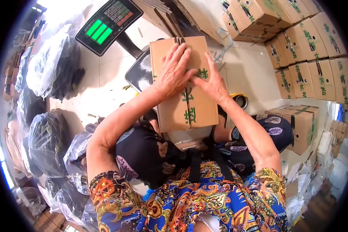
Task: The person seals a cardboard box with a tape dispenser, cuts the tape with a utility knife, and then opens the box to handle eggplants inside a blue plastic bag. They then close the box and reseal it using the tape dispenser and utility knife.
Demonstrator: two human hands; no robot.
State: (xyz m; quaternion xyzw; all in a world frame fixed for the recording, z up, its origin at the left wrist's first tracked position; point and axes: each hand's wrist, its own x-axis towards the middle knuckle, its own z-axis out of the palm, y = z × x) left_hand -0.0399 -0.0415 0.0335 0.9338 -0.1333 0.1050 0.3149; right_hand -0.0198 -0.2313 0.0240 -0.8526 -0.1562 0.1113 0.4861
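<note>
A closed cardboard box [174,112] with green printed characters lies between the knees, partly over the dark platform of a scale [141,71]. My left hand [176,71] rests on the upper part of its top face, fingers spread toward the far edge. On the right side of the same face lies my right hand [212,83], thumb and fingers apart, its thumb meeting my left hand near the middle. Both hands press flat on the cardboard and hold nothing. A dark seam runs down the middle of the box, partly hidden under the hands.
The scale's display [109,25] stands at the upper left. Plastic bags with dark contents [48,139] line the left side. Stacked printed boxes [307,58] fill the upper right, another box [303,123] sits beside the right knee, and a tape roll [240,101] lies nearby.
</note>
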